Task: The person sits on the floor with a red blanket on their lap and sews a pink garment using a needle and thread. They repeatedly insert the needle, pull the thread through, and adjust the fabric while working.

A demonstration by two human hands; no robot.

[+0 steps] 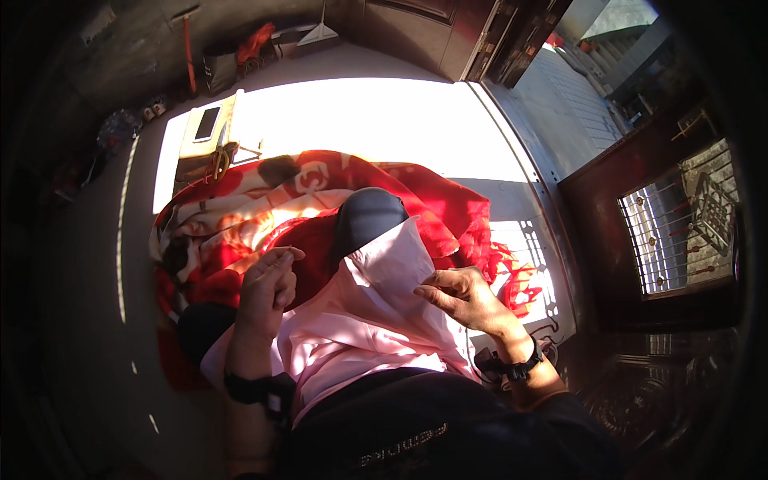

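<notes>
Pink cloth (360, 318) lies across my lap, one corner reaching up over my dark-clad knee (369, 216). My left hand (270, 279) is raised at the cloth's left side, its thumb and index finger pinched together; whether something thin is between them is too small to tell. At the right edge of the cloth, my right hand (459, 294) has its thumb and fingertips close together beside the fabric; whether they grip it is unclear. A red and cream patterned blanket (222, 222) spreads under and around my legs.
Beyond the blanket at upper left, a small stand (186, 159) holds a phone-like device (207, 124) and scissors (222, 159). A broom (319, 35) and a red-handled tool (189, 54) are by the wall. An open door (600, 240) is at right; red fabric (516, 282) lies on the floor.
</notes>
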